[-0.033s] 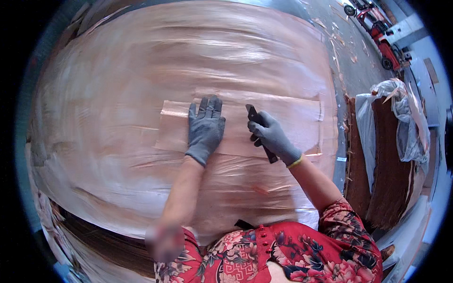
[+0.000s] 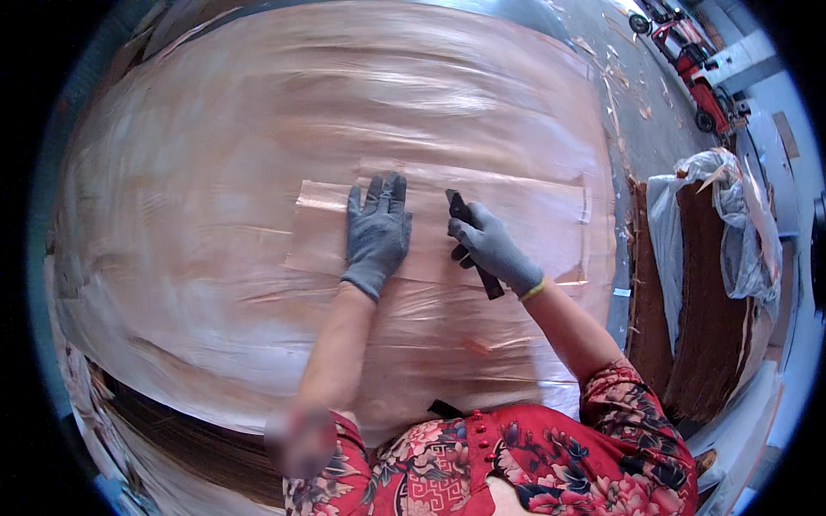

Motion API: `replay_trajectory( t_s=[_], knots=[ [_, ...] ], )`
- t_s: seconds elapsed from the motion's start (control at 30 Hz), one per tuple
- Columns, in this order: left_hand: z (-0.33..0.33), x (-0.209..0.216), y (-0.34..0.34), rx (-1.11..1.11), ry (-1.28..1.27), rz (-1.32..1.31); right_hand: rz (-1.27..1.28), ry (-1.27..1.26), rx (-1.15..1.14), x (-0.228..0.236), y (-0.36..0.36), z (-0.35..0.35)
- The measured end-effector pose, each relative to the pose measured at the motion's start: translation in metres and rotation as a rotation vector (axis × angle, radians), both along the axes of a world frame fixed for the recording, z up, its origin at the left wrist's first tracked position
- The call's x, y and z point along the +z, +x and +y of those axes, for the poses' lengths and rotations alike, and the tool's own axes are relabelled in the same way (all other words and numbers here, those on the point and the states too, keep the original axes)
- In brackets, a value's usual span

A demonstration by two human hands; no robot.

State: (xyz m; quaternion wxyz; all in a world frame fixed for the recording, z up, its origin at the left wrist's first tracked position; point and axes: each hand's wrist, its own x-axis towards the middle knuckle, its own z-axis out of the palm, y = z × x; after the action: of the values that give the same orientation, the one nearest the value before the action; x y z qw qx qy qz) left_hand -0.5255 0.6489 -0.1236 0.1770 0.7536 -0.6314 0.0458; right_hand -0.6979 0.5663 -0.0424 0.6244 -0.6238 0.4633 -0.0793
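Observation:
My left hand (image 2: 379,236), in a grey glove, lies flat with its fingers stretched toward the far side. It presses on a thin reddish-tan rectangular piece (image 2: 533,215), which looks like wood veneer. This lies on a large, wrinkled sheet (image 2: 215,163) of the same colour. To the right, my gloved right hand (image 2: 499,249) is wrapped round a black utility knife (image 2: 458,205). The knife slants, its top end pointing away from me and slightly left. Whether its tip touches the piece I cannot tell.
On the right stands a tall stack of brown sheets (image 2: 710,301), partly covered by clear plastic (image 2: 748,249). Scraps (image 2: 613,77) litter the grey floor at the far right. Beyond them is a red wheeled vehicle (image 2: 693,73). More stacked dark sheets (image 2: 198,447) show at the near left.
My right hand and the knife have shifted very slightly left. My left hand appears a touch further right, still flat on the piece.

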Motion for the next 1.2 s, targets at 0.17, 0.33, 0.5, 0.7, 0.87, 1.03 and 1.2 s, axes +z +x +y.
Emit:
replay_trajectory(
  t_s=[0.17,0.33,0.5,0.7,0.87,1.03,1.2],
  knots=[
    [0.000,-0.002,-0.004,0.059,-0.130,0.129,0.261,-0.465,0.311,-0.030,0.029,-0.005],
    [-0.002,-0.005,-0.002,0.047,-0.176,0.207,0.464,-0.725,0.457,-0.030,0.052,-0.004],
    [-0.008,-0.010,-0.005,0.083,-0.208,0.197,0.632,-0.722,0.475,-0.018,0.073,0.004],
    [-0.010,-0.015,-0.005,0.064,-0.252,0.156,0.717,-0.703,0.528,-0.018,0.060,0.012],
    [-0.005,-0.018,0.002,0.064,-0.112,0.061,0.667,-0.752,0.550,-0.028,0.003,0.032],
    [-0.012,0.000,-0.011,0.161,0.093,0.095,0.620,-0.746,0.590,-0.021,-0.025,0.036],
    [-0.010,0.018,-0.017,0.153,0.175,0.160,0.587,-0.584,0.656,-0.009,-0.047,0.023]
  ],
)
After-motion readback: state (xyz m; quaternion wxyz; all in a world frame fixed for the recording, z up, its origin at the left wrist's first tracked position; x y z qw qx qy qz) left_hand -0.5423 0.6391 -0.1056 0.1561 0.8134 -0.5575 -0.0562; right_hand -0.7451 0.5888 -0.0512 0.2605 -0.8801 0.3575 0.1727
